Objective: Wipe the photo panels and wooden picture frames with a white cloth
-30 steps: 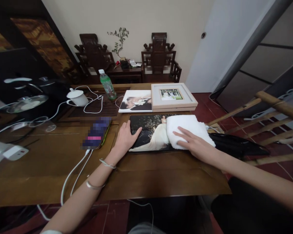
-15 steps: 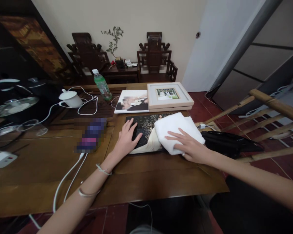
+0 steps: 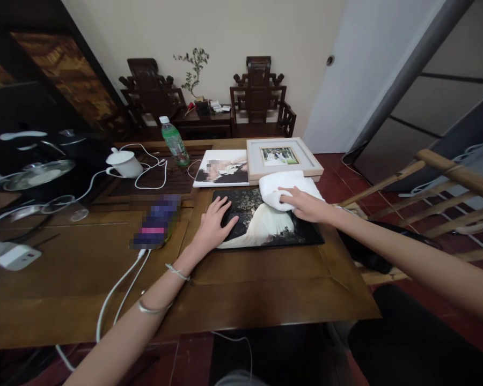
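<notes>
A dark photo panel with a pale gown pictured on it lies flat near the table's right end. My left hand rests on its left edge, fingers spread. On the panel's far right part sits a folded white towel, which covers that corner. My right hand grips the towel's near side, its fingers curled into the cloth. Right behind the panel are a white-edged photo print and a pale wooden picture frame, which lies on another one.
Left of the panel lies a phone with white cables. Farther back stand a green-labelled bottle, a white lidded cup and a glass-lidded pot. A wooden chair stands beyond the table's right edge.
My right hand has pushed the towel away from me to the panel's far edge, and its fingers have curled into the cloth. More of the panel shows. My left hand stays on its edge.
</notes>
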A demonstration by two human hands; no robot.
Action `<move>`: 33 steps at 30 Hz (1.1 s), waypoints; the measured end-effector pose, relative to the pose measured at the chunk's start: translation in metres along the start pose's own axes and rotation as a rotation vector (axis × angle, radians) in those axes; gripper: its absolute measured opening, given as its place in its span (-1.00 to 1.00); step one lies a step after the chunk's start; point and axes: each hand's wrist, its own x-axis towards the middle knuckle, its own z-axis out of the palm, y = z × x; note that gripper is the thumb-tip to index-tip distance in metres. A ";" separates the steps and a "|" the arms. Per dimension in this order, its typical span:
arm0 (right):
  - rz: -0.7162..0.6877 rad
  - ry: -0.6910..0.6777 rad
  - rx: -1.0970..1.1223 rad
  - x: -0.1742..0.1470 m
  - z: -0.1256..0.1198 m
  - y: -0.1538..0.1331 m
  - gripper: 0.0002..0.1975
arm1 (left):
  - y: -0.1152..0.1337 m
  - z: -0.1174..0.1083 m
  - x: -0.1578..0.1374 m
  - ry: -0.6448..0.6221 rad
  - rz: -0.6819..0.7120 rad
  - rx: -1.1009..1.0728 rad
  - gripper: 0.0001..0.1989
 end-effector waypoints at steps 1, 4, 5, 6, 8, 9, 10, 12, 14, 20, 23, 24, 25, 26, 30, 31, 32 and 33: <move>0.007 0.002 0.003 -0.001 0.000 -0.002 -0.37 | 0.000 0.000 0.000 0.000 -0.001 0.001 -0.51; -0.005 0.014 0.020 -0.020 0.005 -0.020 -0.41 | 0.002 0.000 -0.001 0.002 -0.010 0.003 -0.51; -0.022 0.018 0.028 -0.030 0.008 -0.028 -0.43 | 0.002 0.000 -0.002 0.001 -0.015 0.003 -0.52; -0.046 0.023 0.035 -0.042 0.011 -0.038 -0.45 | 0.003 0.000 -0.002 0.001 -0.021 0.002 -0.52; -0.087 0.035 0.056 -0.066 0.016 -0.056 -0.46 | 0.003 0.000 -0.003 0.008 -0.032 -0.005 -0.52; -0.110 0.047 0.064 -0.076 0.017 -0.064 -0.46 | 0.002 0.000 -0.003 0.016 -0.036 -0.013 -0.52; -0.129 0.063 0.068 -0.085 0.018 -0.070 -0.46 | 0.002 0.001 -0.003 0.025 -0.037 -0.022 -0.51; -0.150 0.099 0.060 -0.094 0.017 -0.076 -0.47 | 0.000 0.002 -0.002 0.047 -0.030 -0.043 -0.50; -0.122 0.133 0.046 -0.090 0.013 -0.072 -0.51 | -0.003 0.004 -0.001 0.066 -0.012 -0.060 -0.51; 0.029 0.096 0.053 -0.028 -0.014 -0.023 -0.59 | -0.007 0.007 0.000 0.094 0.015 -0.080 -0.51; 0.022 0.112 0.109 0.003 -0.025 0.005 -0.60 | -0.008 0.007 0.000 0.088 0.016 -0.085 -0.51; 0.036 0.118 0.123 0.010 -0.027 0.012 -0.61 | -0.008 0.007 0.000 0.084 0.014 -0.086 -0.51; 0.056 0.122 0.131 0.016 -0.028 0.018 -0.61 | -0.008 0.006 0.000 0.081 0.012 -0.088 -0.51; 0.077 0.127 0.134 0.019 -0.029 0.023 -0.62 | -0.008 0.006 0.000 0.078 0.010 -0.089 -0.51; 0.052 0.140 0.136 0.014 -0.025 0.021 -0.66 | -0.008 0.007 0.000 0.084 0.013 -0.096 -0.52; 0.032 0.141 0.139 0.008 -0.023 0.015 -0.66 | -0.008 0.007 0.000 0.088 0.015 -0.097 -0.52; 0.014 0.134 0.142 -0.001 -0.020 0.008 -0.66 | -0.008 0.007 0.000 0.091 0.015 -0.098 -0.52; 0.005 0.126 0.142 -0.011 -0.018 -0.001 -0.66 | -0.008 0.007 0.000 0.092 0.014 -0.096 -0.52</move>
